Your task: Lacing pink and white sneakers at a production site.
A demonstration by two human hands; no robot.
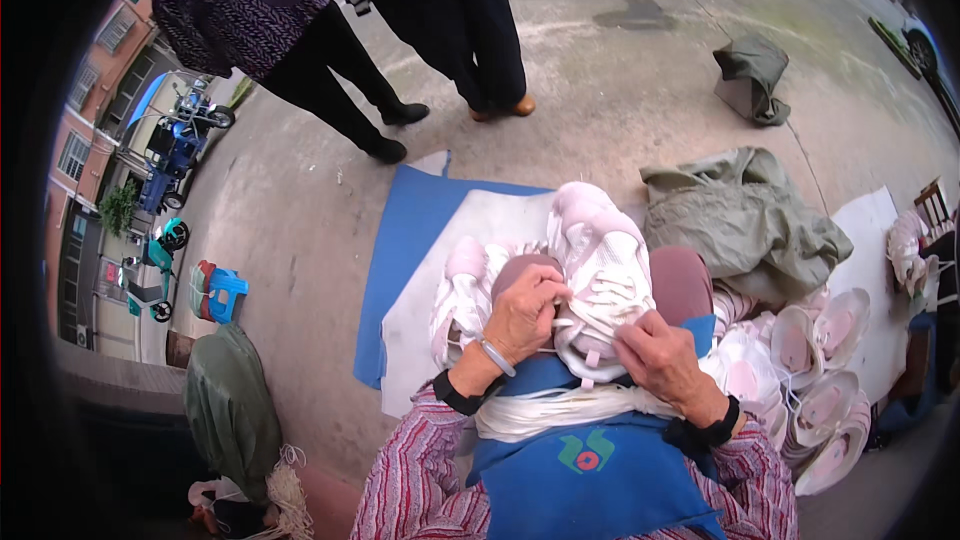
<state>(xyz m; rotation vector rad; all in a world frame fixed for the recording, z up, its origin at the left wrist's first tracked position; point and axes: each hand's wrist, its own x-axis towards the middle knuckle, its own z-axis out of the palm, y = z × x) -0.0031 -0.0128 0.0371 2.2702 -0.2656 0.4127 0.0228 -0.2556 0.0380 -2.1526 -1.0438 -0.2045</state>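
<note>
A white and pale pink sneaker (600, 260) rests in my lap between my knees, its toe pointing away from me and its heel near my apron. White shoelace (612, 302) runs through its eyelets. At the shoe's left side, my left hand (525, 315) is closed in a pinch on the lace. My right hand (660, 355) is closed too, pinching the lace at the right side by the collar; its fingertips are partly hidden. A bundle of loose white laces (560, 412) lies across my lap on the blue apron (600, 485).
More pink and white sneakers (465, 280) stand left of my knee, and several are piled (820, 340) at my right. An olive cloth (745, 220) lies beyond them. Two people (440, 20) stand ahead on the concrete. A blue stool (228, 292) and green-covered object (232, 405) are at left.
</note>
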